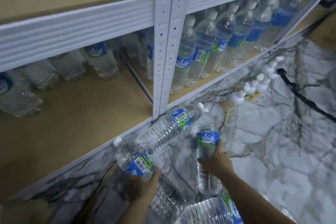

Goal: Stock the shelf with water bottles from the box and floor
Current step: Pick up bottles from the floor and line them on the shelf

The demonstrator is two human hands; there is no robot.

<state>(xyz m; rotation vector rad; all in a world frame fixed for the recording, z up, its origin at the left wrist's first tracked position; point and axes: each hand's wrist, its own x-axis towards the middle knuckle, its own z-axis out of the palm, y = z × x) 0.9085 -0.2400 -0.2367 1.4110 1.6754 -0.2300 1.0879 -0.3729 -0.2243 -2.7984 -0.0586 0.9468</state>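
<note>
Your widest opening is the bare board of the lower shelf (76, 114), left of the white upright post (163, 63); only a loose cluster of bottles (60, 71) stands at its back and far left. Right of the post, a packed row of upright bottles (223, 42) fills the bay to the front edge. The beam (76, 29) above caps the headroom. Both hands are full: the left hand (143, 183) and right hand (216, 163) each grip a bottle, with another bottle (171, 129) lying on the floor between them and the post. The marble floor (272, 142) to your right lies open, bar a black cable (300, 94) and small white pump bottles (254, 85).
</note>
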